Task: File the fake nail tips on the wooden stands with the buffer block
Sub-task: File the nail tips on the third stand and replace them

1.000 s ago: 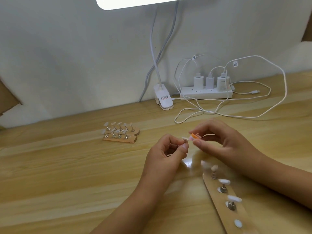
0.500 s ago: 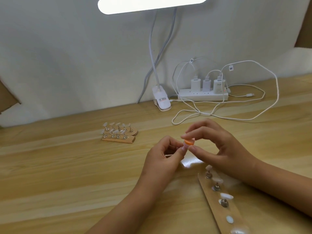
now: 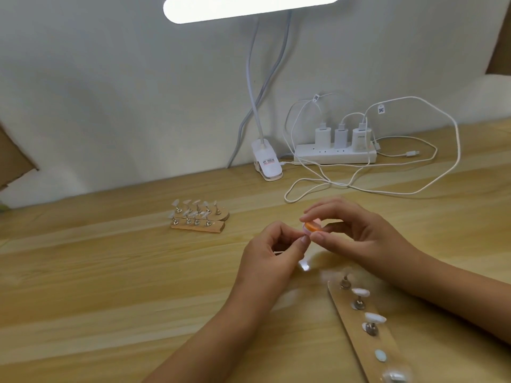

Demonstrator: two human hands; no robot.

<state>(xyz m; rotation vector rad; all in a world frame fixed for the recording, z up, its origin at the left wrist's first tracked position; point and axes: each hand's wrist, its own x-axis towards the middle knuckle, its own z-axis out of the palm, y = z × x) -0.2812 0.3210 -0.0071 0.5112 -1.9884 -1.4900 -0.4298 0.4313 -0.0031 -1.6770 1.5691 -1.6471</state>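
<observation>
On the pale wooden desk, the long wooden stand of white nail tips lies just beside the right forearm, handy for reaching, I'd guess. Two shorter wooden stands sit well apart, farther back. Both hands meet above the desk. The right hand pinches the small orange buffer block, and the left hand pinches what I'd judge is a single nail tip against it, mostly hidden.

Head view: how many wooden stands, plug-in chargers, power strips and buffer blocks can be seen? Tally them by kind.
Wooden stands: 3
Chargers: 3
Power strip: 1
Buffer block: 1
Total: 8
</observation>
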